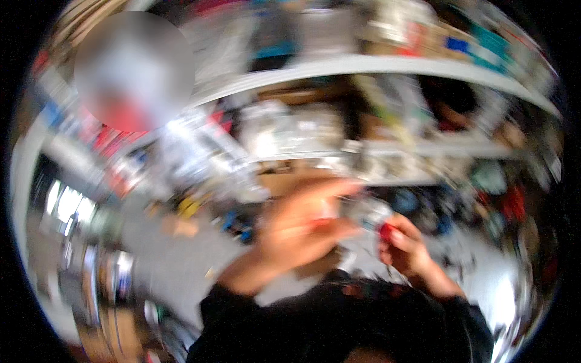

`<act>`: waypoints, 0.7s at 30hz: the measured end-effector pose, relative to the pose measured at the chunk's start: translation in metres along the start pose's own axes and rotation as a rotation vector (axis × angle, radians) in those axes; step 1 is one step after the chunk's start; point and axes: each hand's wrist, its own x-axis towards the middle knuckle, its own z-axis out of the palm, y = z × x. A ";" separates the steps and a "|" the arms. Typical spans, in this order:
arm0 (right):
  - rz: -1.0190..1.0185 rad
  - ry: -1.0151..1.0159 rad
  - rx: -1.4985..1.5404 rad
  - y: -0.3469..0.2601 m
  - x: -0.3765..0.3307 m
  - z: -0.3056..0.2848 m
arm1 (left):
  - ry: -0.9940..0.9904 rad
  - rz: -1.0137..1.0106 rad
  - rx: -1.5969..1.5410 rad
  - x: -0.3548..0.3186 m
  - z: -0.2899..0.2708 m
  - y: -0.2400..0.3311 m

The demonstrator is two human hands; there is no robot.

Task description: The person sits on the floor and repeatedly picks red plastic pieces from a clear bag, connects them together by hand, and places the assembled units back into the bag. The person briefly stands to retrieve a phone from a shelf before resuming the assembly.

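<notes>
Behind everything runs the long white curved shelving (387, 63), crammed with blurred packets and boxes, and below it the pale grey work surface (181, 254) littered with small bits. Your black sleeves (339, 320) come up from the lower edge. Your left hand (302, 227) is raised in front of you, fingers drawn together as though pinching something reddish (the motion blur is too heavy to tell what, or whether it grips at all). Your right hand (408, 248) sits just beside it, closed on a small red-and-clear object (382, 225), likely held close for a look. Open room lies to the left over the grey surface.
</notes>
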 end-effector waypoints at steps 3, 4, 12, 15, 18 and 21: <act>-0.075 -0.143 0.052 -0.024 0.009 0.014 | -0.092 0.404 0.094 0.047 -0.048 0.069; -0.110 -0.153 0.078 -0.028 0.009 0.015 | -0.118 0.531 0.076 0.046 -0.051 0.093; -0.473 0.021 0.127 -0.043 -0.028 -0.006 | -0.569 0.960 -0.262 0.123 0.015 0.104; -0.505 0.106 0.146 -0.041 -0.051 -0.016 | -0.644 1.028 -0.347 0.129 0.030 0.108; -0.605 0.219 0.163 -0.041 -0.080 -0.023 | -0.698 1.075 -0.484 0.140 0.051 0.102; -0.581 0.332 0.221 -0.039 -0.083 -0.005 | -0.736 1.099 -0.537 0.141 0.059 0.099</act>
